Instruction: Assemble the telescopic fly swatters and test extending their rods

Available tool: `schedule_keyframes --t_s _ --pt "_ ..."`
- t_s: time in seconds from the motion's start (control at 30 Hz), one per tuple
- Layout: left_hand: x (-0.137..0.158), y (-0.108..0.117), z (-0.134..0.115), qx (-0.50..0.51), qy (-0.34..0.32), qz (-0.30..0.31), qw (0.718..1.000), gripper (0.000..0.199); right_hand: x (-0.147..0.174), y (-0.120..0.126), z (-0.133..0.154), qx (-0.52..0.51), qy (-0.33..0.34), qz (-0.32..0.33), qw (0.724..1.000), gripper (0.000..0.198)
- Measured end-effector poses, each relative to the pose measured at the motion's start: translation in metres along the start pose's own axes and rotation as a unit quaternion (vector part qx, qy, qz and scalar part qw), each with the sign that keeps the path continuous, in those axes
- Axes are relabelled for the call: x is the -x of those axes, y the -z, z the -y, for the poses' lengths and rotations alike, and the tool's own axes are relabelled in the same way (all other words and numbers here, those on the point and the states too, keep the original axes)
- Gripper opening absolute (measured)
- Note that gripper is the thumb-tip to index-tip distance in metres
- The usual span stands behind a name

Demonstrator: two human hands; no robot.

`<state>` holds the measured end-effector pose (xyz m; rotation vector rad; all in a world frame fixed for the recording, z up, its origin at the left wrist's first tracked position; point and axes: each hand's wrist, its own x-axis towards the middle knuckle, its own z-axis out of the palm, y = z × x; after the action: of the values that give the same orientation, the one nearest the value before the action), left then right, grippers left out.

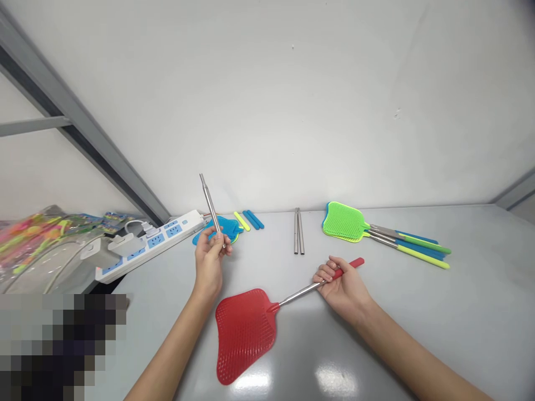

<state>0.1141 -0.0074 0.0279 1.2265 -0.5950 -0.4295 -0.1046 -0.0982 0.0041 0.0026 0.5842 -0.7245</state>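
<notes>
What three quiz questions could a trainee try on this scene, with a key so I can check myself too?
1. The swatter in the right hand is: (a) blue, (b) red, (c) green?
2. True or false: the left hand is holding nothing.
3. How many loose rods lie on the table, just left of the pile of swatters?

Key:
1. (b) red.
2. False; it grips a metal rod, pointing upward.
3. Two.
</notes>
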Motion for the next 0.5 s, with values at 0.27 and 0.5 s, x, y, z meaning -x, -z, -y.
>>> schedule_keyframes --t_s 0.27,0.5 --pt "0.016 -0.011 0.006 -0.249 -0.040 0.049 0.966 0.017 -0.004 0.002 -0.005 0.028 0.025 0.020 0.999 0.024" --pt "0.030 -0.025 0.016 -0.444 -0.053 0.122 0.886 0.021 -0.005 0.003 -0.004 0.043 0.032 0.029 0.998 0.024"
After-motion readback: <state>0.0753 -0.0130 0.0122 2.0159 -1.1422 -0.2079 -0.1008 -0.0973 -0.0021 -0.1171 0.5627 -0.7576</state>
